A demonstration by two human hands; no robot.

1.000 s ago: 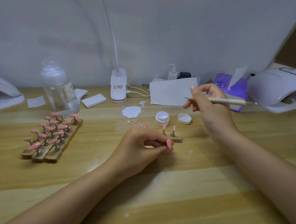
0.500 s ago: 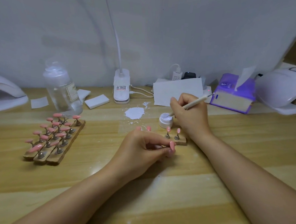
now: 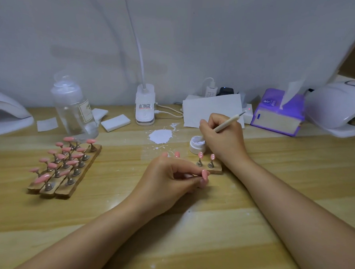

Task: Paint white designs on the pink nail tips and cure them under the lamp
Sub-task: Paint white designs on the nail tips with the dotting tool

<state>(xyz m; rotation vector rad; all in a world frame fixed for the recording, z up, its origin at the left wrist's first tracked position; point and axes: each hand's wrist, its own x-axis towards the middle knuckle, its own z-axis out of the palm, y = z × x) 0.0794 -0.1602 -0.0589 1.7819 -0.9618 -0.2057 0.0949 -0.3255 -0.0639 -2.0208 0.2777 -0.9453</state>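
Observation:
My right hand (image 3: 223, 140) grips a thin cream dotting tool (image 3: 227, 123), its lower tip dipped in the small open jar of white gel (image 3: 195, 144). Just in front of the jar a small wooden holder strip (image 3: 216, 169) carries two upright pink nail tips (image 3: 200, 155) with white dots. My left hand (image 3: 170, 179) holds the near end of that strip with fingertips and thumb. To the left, three wooden strips (image 3: 65, 187) carry several more pink nail tips (image 3: 69, 150). A white curing lamp (image 3: 338, 107) stands at the far right, another lamp (image 3: 7, 113) at the far left.
A clear pump bottle (image 3: 75, 108), white pads (image 3: 115, 123), a clip desk lamp base (image 3: 145, 106) with cable, a white paper sheet (image 3: 213, 107), a purple tissue box (image 3: 276, 115) and a white paint smear (image 3: 161, 136) line the back of the wooden table (image 3: 207, 249).
My right hand came down from mid-air on the right with the tool and now dips its tip into the white gel jar. My left hand has stayed on the holder strip.

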